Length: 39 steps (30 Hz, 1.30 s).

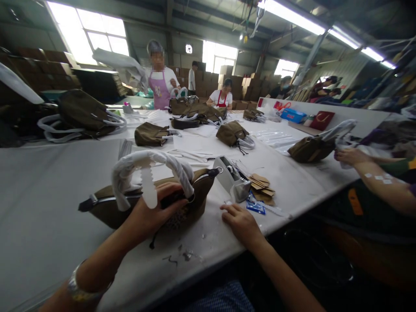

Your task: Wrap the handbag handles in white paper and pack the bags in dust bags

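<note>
An olive-brown handbag with white-wrapped handles stands on the table in front of me. My left hand grips its top edge, fingers reaching into the opening and thumb along the near side. A whitish strip with a wavy edge hangs over the back of that hand; what holds it up is unclear. My right hand rests on the tabletop right of the bag, fingers loosely bent and apart, nothing clearly held. Just beyond its fingertips are a grey tape dispenser and a small blue packet.
Brown paper tags lie beside the dispenser. More olive bags, including one bag ahead and another bag at left, sit on the white table. A co-worker's arm reaches in from the right. Other people stand or sit farther back.
</note>
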Motion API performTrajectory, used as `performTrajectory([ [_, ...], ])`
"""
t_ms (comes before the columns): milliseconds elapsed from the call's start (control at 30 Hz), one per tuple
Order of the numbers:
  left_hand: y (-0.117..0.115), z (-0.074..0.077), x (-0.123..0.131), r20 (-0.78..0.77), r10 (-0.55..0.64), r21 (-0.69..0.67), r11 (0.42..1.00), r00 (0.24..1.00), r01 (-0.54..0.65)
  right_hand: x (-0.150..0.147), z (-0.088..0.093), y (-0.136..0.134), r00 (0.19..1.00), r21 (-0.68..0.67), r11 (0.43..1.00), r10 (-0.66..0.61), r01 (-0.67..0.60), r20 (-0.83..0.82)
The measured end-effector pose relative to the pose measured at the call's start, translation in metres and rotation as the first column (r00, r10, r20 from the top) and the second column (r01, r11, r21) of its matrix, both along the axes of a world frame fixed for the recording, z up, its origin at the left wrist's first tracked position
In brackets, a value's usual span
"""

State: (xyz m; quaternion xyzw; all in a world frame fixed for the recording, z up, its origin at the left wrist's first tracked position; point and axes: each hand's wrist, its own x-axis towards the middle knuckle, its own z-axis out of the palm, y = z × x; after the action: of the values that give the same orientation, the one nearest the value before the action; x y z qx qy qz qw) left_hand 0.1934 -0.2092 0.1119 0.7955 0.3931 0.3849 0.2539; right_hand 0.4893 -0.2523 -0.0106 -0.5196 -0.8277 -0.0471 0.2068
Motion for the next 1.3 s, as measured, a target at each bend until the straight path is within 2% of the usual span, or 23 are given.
performTrajectory([
  [100,0.002,-0.001,0.000,-0.007,0.004,0.025,1.000,1.000,-0.003,0.003,-0.003,0.004,1.000,0.011,1.000,0.014,-0.014,-0.017],
  [300,0.003,-0.005,-0.003,-0.005,-0.025,0.034,0.999,1.000,0.026,0.018,-0.008,-0.004,0.993,0.021,0.999,-0.046,0.048,-0.108],
  [533,0.003,-0.003,-0.002,-0.013,-0.027,0.043,0.999,1.000,0.027,0.011,-0.004,-0.011,0.973,0.082,0.988,-0.115,0.134,-0.200],
  [600,0.002,-0.005,-0.001,-0.008,0.031,0.084,0.996,0.999,-0.030,0.004,-0.002,-0.010,0.966,0.121,0.984,-0.102,0.133,-0.237],
  [667,0.002,-0.011,-0.001,-0.001,0.114,0.181,0.977,0.993,-0.112,-0.008,0.002,-0.012,0.960,0.154,0.981,-0.074,0.120,-0.271],
  [733,0.002,-0.019,-0.002,-0.007,0.114,0.311,0.944,0.993,-0.107,-0.025,0.011,-0.017,0.925,0.166,0.983,-0.010,0.079,-0.379],
  [800,0.001,-0.024,-0.004,-0.046,-0.011,0.385,0.922,0.999,0.028,-0.047,0.027,-0.025,0.826,0.154,0.988,0.077,0.012,-0.558],
  [867,-0.001,-0.022,-0.006,-0.103,-0.195,0.327,0.920,0.975,0.218,-0.071,0.048,-0.034,0.657,0.120,0.990,0.139,-0.074,-0.741],
  [933,-0.004,-0.013,-0.006,-0.139,-0.350,0.192,0.908,0.926,0.372,-0.094,0.070,-0.040,0.415,0.091,0.977,0.166,-0.194,-0.894],
  [1000,-0.007,-0.003,-0.005,-0.149,-0.448,0.066,0.885,0.882,0.461,-0.111,0.087,-0.040,0.110,0.110,0.929,0.157,-0.353,-0.981],
  [1067,-0.008,0.004,-0.005,-0.133,-0.474,-0.005,0.879,0.870,0.478,-0.119,0.098,-0.034,-0.140,0.160,0.870,0.106,-0.466,-0.984],
  [1100,-0.007,0.006,-0.005,-0.117,-0.465,-0.028,0.885,0.877,0.465,-0.119,0.100,-0.030,-0.218,0.175,0.856,0.075,-0.487,-0.973],
  [1133,-0.006,0.006,-0.006,-0.098,-0.446,-0.048,0.895,0.890,0.443,-0.117,0.101,-0.026,-0.267,0.175,0.860,0.047,-0.479,-0.963],
  [1200,-0.004,0.004,-0.009,-0.063,-0.404,-0.077,0.914,0.913,0.399,-0.106,0.097,-0.019,-0.300,0.120,0.920,0.003,-0.373,-0.954],
  [1267,-0.003,0.003,-0.011,-0.050,-0.370,-0.105,0.926,0.928,0.364,-0.092,0.090,-0.017,-0.240,0.023,0.986,-0.017,-0.165,-0.971],
  [1300,-0.002,0.003,-0.012,-0.054,-0.358,-0.109,0.930,0.932,0.351,-0.086,0.087,-0.019,-0.160,-0.011,1.000,-0.016,-0.029,-0.987],
])
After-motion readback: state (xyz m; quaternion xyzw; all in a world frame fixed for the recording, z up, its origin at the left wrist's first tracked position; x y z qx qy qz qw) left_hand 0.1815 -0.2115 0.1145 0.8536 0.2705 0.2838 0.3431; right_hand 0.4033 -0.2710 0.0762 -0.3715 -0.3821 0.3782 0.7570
